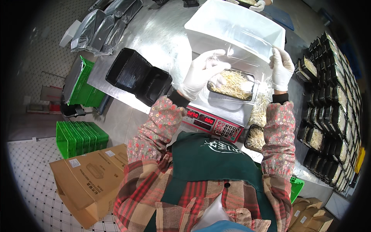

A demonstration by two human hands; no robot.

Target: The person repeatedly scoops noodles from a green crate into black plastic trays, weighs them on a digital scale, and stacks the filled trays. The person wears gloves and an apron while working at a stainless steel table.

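Observation:
In a white glove, my left hand (204, 71) reaches over the left end of a black plastic tray (232, 96) of bean sprouts (236, 82). Its fingers are spread, and I see nothing held in them. My right hand (281, 68), gloved too, is raised beyond the tray's right side with thumb and forefinger pinched together. Glare hides whether thin clear plastic is between those fingertips. Clear plastic edges (256, 92) show around the tray. Beneath it is an electronic scale (213, 123) with lit red digits.
Loose sprouts (259, 111) and another filled tray (255, 137) lie right of the scale. A white tub (232, 24) stands beyond. Black trays (139, 76) are stacked at left, filled trays (330, 107) at right. A co-worker's gloved hand (257, 5) shows at the top.

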